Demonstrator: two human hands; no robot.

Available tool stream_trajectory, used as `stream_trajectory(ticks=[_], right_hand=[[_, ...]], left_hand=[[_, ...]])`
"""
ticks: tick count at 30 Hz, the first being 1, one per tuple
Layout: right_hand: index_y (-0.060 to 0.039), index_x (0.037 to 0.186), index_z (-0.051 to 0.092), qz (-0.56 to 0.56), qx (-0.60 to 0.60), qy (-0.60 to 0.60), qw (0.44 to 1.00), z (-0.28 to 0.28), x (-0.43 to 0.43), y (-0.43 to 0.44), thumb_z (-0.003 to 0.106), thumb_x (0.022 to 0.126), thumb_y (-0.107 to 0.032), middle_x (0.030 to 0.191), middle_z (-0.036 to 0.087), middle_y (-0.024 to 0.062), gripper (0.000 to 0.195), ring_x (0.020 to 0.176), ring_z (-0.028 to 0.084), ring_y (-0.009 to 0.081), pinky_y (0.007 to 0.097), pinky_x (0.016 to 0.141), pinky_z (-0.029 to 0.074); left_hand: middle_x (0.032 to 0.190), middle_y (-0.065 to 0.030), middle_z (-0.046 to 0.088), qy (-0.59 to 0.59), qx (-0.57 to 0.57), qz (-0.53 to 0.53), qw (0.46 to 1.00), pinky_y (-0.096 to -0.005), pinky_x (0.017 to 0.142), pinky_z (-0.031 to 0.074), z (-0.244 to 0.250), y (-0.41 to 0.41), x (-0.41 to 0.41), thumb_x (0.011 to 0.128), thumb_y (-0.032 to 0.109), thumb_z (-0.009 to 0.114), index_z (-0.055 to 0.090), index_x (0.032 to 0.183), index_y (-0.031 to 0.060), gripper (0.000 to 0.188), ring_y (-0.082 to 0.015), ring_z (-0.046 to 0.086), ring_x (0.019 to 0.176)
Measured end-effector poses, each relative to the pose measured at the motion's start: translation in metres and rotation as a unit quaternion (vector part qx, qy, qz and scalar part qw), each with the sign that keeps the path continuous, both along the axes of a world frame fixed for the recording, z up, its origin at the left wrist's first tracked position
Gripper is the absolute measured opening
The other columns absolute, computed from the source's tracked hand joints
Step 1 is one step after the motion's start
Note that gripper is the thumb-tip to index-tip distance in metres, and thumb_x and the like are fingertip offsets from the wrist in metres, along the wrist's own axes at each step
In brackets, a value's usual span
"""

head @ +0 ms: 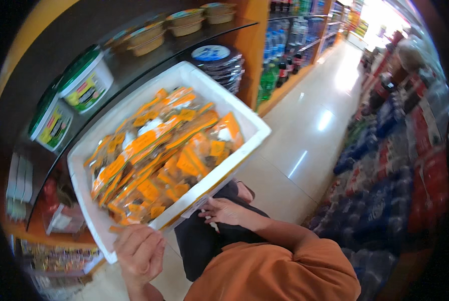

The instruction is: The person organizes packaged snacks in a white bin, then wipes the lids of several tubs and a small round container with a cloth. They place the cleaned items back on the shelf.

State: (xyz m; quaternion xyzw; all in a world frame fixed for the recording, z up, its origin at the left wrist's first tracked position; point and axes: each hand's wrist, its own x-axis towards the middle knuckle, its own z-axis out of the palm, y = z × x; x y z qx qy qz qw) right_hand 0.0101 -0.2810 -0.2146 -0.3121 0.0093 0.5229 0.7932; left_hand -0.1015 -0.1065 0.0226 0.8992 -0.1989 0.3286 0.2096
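A white foam box (247, 148) full of orange-and-clear plastic packets (145, 141) sits tilted across the front of a shelf unit. My left hand (139, 250) is closed over the rim at its near left corner; a small orange strip shows by the fingers. Beside the near long wall, my right hand (222, 213) has a thin white stick (213, 224) between its fingers, and its fingertips are close to a pale label on that wall. Whether they touch the box cannot be told. The undersides of both hands are hidden.
Glass shelves hold green-lidded tubs (89, 81), stacked bowls (186, 22) and dark round packs (218, 66). Bottles (271, 81) stand farther along. A tiled aisle (299, 143) runs between the shelves and wrapped bottle packs (378, 195) on the right.
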Motion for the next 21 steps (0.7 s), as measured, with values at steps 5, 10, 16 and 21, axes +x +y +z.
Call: stream_trajectory(ticks=[5, 10, 16, 21], right_hand=[[-0.0047, 0.117, 0.039, -0.050, 0.056, 0.037, 0.997, -0.005, 0.003, -0.003, 0.052, 0.072, -0.059, 0.108, 0.047, 0.0141, 0.072, 0.104, 0.045, 0.0288, 0.0439, 0.089, 0.035], [-0.0008, 0.121, 0.033, -0.074, -0.022, 0.043, 0.996, -0.002, 0.004, 0.006, 0.043, 0.074, -0.064, 0.112, 0.042, 0.0168, 0.079, 0.104, 0.042, 0.0306, 0.0459, 0.089, 0.035], [0.0021, 0.115, 0.038, -0.083, 0.010, -0.030, 0.996, 0.016, 0.000, 0.006, 0.034, 0.080, -0.062, 0.102, 0.048, 0.0160, 0.074, 0.089, 0.051, 0.0262, 0.0421, 0.082, 0.040], [0.0018, 0.112, 0.042, -0.104, -0.047, -0.055, 0.992, 0.033, -0.002, 0.011, 0.032, 0.081, -0.061, 0.095, 0.053, 0.0159, 0.071, 0.084, 0.053, 0.0263, 0.0409, 0.080, 0.041]], left_hand=[[0.062, -0.0140, 0.056, -0.100, -0.194, 0.121, 0.968, -0.0325, 0.054, 0.045, -0.040, -0.006, -0.030, 0.065, -0.001, 0.061, 0.056, 0.070, -0.0037, 0.007, -0.0264, 0.055, 0.056], [0.058, -0.0118, 0.055, 0.003, -0.304, 0.094, 0.948, -0.0264, 0.045, 0.042, -0.095, -0.022, -0.036, 0.068, -0.004, 0.061, 0.057, 0.069, -0.0055, 0.004, -0.0205, 0.052, 0.048], [0.063, -0.0113, 0.058, 0.042, -0.337, 0.190, 0.921, -0.0245, 0.046, 0.043, -0.131, -0.019, -0.034, 0.072, 0.004, 0.066, 0.059, 0.074, -0.0031, 0.010, -0.0180, 0.054, 0.050], [0.056, -0.0076, 0.058, 0.060, -0.428, 0.230, 0.872, -0.0231, 0.045, 0.043, -0.126, -0.001, -0.014, 0.074, 0.008, 0.065, 0.062, 0.073, -0.0019, 0.010, -0.0127, 0.055, 0.048]])
